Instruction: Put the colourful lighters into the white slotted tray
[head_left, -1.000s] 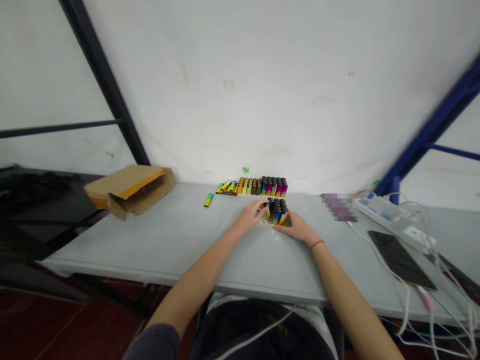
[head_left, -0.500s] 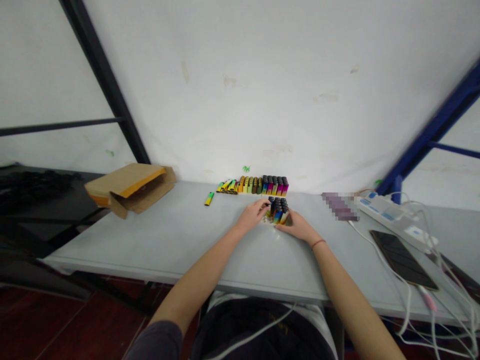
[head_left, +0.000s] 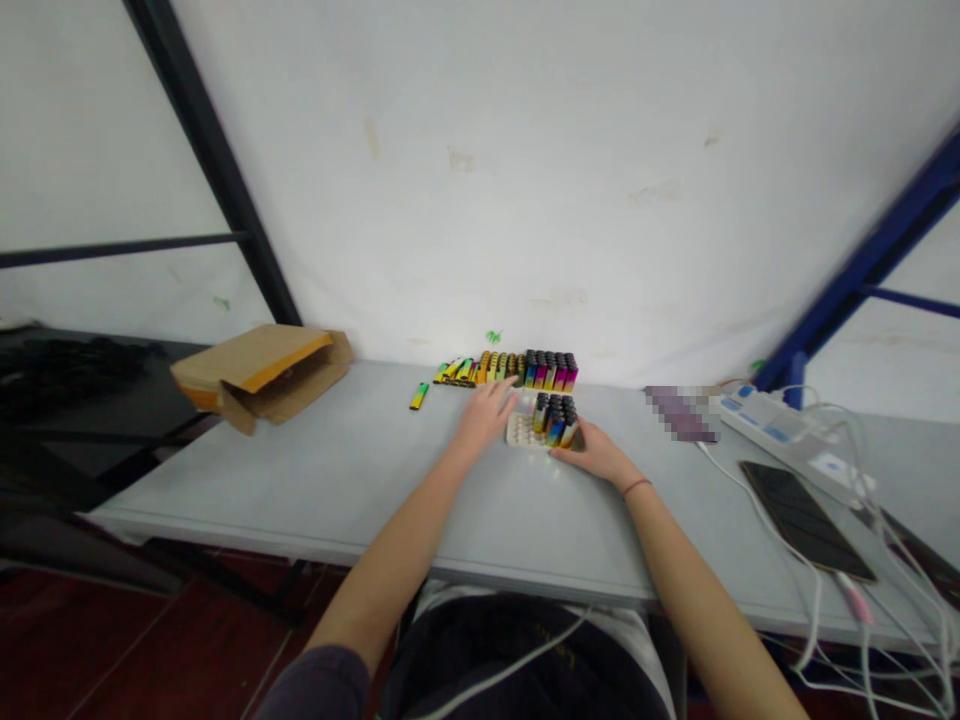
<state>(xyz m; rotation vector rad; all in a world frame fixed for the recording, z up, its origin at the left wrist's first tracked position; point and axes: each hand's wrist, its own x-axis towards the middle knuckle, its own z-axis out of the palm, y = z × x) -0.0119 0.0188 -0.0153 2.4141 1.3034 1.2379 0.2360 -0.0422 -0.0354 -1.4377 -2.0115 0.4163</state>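
A small white tray (head_left: 518, 430) on the grey table (head_left: 375, 470) holds several upright coloured lighters (head_left: 553, 417) at its right end. My right hand (head_left: 592, 452) rests against the tray's near right corner, fingers curled on it. My left hand (head_left: 484, 415) is stretched out, fingers apart, just left of the tray and reaching toward the row of lighters (head_left: 525, 370) by the wall. Part of that row stands upright; the yellow-green ones at its left end lie flat. A single green-yellow lighter (head_left: 418, 397) lies apart to the left.
An open cardboard box (head_left: 259, 372) lies on its side at the table's back left. At right sit a white power strip (head_left: 780, 430), a dark phone (head_left: 806, 520) and tangled white cables (head_left: 892, 560). Black and blue rack posts flank the white wall.
My left hand has left the lighters in the tray and moved back-left toward the row by the wall, uncovering the tray's empty left part. My right hand stays at the tray.
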